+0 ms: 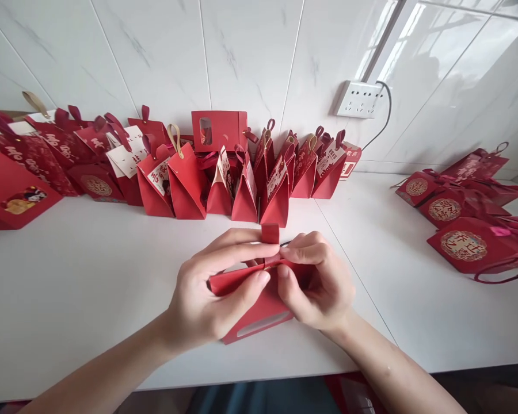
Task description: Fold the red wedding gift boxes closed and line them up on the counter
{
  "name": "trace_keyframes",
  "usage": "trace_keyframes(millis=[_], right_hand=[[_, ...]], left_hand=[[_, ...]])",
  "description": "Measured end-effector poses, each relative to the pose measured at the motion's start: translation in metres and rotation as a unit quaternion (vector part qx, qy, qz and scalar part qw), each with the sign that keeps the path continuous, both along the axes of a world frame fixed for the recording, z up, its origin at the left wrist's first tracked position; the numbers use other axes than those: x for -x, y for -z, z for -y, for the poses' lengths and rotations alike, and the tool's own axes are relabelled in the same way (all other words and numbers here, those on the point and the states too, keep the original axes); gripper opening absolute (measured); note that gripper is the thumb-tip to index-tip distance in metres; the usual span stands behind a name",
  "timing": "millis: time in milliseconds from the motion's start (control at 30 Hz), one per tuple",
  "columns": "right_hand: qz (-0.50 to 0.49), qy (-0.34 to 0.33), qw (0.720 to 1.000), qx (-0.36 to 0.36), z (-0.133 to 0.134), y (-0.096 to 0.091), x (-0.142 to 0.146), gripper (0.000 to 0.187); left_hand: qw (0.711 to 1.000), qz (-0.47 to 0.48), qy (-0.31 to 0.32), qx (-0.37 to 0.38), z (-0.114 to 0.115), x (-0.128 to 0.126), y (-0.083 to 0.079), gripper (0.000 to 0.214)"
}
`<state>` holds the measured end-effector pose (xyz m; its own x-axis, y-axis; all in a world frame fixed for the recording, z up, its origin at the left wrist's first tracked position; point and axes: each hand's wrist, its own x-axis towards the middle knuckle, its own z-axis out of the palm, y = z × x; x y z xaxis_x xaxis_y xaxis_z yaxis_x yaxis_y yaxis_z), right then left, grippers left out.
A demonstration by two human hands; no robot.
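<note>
A red gift box (259, 310) with a clear window in its side stands on the white table in front of me. My left hand (218, 284) is closed on the box's top edge, thumb on the near side and fingers behind. My right hand (317, 279) pinches the same top edge near its middle, thumb and forefinger close to a small gold fastening. A red ribbon loop (270, 234) sticks up between the two hands. The fingers partly hide the top of the box.
Several red gift boxes with ribbon loops (190, 181) stand in a row along the tiled wall. More red boxes with round gold emblems (464, 244) lie at the right. A white power strip (360, 99) with a dark cable is on the wall. The table's front edge (242, 379) runs below my forearms.
</note>
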<state>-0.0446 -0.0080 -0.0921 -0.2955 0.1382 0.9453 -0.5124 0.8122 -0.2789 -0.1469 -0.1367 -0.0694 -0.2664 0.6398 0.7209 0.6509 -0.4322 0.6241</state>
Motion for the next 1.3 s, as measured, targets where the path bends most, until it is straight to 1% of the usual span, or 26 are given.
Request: trace_keyframes(millis=[67, 200, 400, 533, 700, 933, 1067, 1167, 1300], right_hand=[[-0.001, -0.004, 1.0, -0.002, 0.0007, -0.0012, -0.0009, 0.023], [0.01, 0.0, 1.0, -0.003, 0.0022, -0.0042, -0.0022, 0.021], [0.024, 0.012, 0.999, 0.021, 0.0038, -0.0065, -0.0036, 0.019], [0.02, 0.013, 1.0, 0.019, 0.0038, -0.0049, -0.0034, 0.019], [0.028, 0.018, 0.999, 0.016, 0.004, -0.0044, -0.0036, 0.015], [0.06, 0.019, 0.998, 0.021, 0.0047, -0.0084, -0.0063, 0.019], [0.053, 0.018, 0.998, 0.015, 0.0039, -0.0075, -0.0055, 0.021], [0.044, 0.008, 0.999, 0.015, 0.003, -0.0057, -0.0048, 0.021], [0.029, 0.003, 1.0, 0.006, 0.0028, -0.0049, -0.0054, 0.016]], left_hand=[[0.998, -0.031, -0.036, -0.028, -0.0011, -0.0031, 0.0029, 0.037], [0.995, -0.067, -0.053, -0.051, -0.0035, -0.0014, 0.0067, 0.036], [0.995, -0.059, -0.044, -0.061, -0.0071, 0.0001, 0.006, 0.032], [0.997, -0.043, -0.045, -0.052, -0.0071, -0.0015, 0.005, 0.029], [0.999, -0.01, -0.046, -0.026, -0.0058, -0.0036, 0.0033, 0.026], [0.999, 0.009, -0.043, -0.018, -0.005, -0.0055, 0.0049, 0.026], [0.999, 0.008, -0.042, -0.015, -0.004, -0.004, 0.0058, 0.025], [0.999, 0.015, -0.03, -0.015, -0.0047, -0.0026, 0.0056, 0.026], [0.999, 0.024, -0.015, -0.018, -0.007, -0.0024, 0.0054, 0.025]])
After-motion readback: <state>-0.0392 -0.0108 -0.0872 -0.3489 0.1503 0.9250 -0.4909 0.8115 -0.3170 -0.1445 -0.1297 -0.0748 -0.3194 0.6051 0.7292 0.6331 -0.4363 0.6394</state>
